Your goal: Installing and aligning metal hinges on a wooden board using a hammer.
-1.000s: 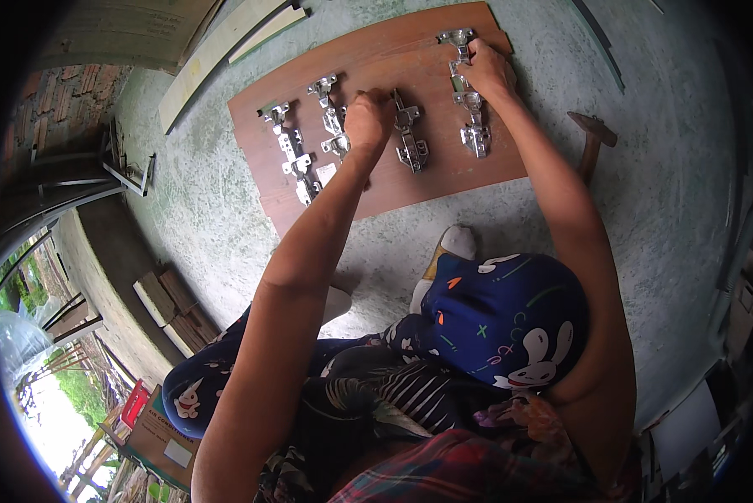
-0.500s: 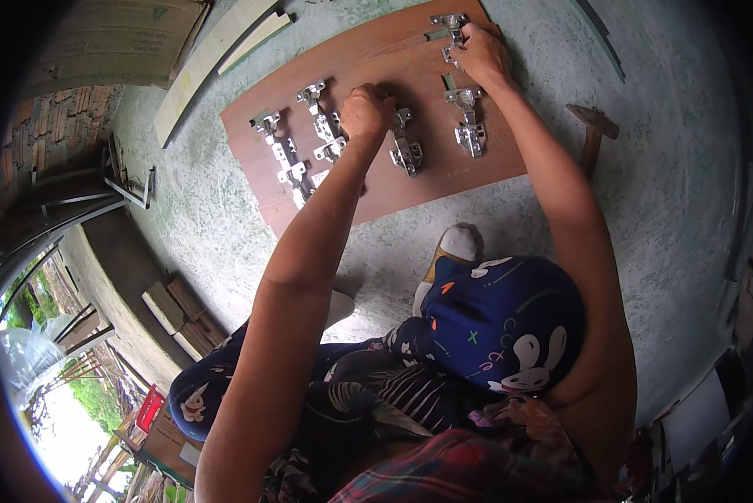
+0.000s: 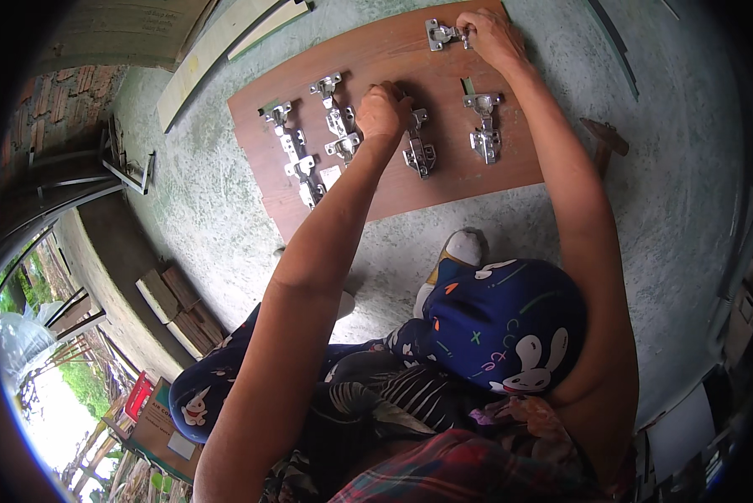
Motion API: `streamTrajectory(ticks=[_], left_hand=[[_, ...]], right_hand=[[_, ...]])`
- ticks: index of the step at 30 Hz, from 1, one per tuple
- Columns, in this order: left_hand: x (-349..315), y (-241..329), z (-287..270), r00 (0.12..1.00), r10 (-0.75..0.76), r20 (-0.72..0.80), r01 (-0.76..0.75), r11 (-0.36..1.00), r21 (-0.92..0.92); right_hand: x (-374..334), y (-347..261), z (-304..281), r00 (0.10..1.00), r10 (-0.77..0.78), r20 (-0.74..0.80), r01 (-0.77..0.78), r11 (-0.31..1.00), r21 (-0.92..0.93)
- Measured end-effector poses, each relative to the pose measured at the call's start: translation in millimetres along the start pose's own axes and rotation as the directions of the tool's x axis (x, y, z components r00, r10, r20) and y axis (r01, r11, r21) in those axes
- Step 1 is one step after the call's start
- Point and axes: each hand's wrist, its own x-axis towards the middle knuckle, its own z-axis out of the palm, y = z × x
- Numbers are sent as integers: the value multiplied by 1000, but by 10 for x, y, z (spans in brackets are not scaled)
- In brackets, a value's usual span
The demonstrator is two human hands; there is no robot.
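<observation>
A silver hinge [image 3: 440, 35] sits sideways over the far right part of a brown board [image 3: 376, 197], its right end pinched by the right hand [image 3: 497, 40]. Nearer the person, a second hinge [image 3: 483, 134] lies apart. The left hand [image 3: 383, 113] curls beside a middle hinge [image 3: 420, 155]; whether it grips anything I cannot tell. Further left lie two rows of hinges [image 3: 338, 121]. Beyond the board's right edge, a hammer [image 3: 604, 136] rests on the concrete floor [image 3: 670, 218].
</observation>
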Motion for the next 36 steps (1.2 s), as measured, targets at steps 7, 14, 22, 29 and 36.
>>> streamTrajectory(ticks=[7, 14, 22, 29, 36], left_hand=[[24, -46, 19, 1000, 1, 28, -2, 1000, 16], [-3, 9, 1, 999, 3, 32, -3, 1000, 9], [-5, -47, -13, 999, -24, 36, 23, 1000, 20], [4, -20, 3, 1000, 10, 19, -10, 1000, -22], [-5, -32, -11, 1000, 24, 5, -24, 1000, -11]], right_hand=[[5, -63, 103, 987, -129, -93, 134, 990, 49], [-11, -59, 170, 996, -10, -83, 15, 998, 67], [-120, -187, 64, 926, 275, 257, -305, 949, 82], [-331, -106, 72, 925, 268, 270, -331, 916, 225], [-409, -151, 30, 893, 292, 344, -391, 881, 267]])
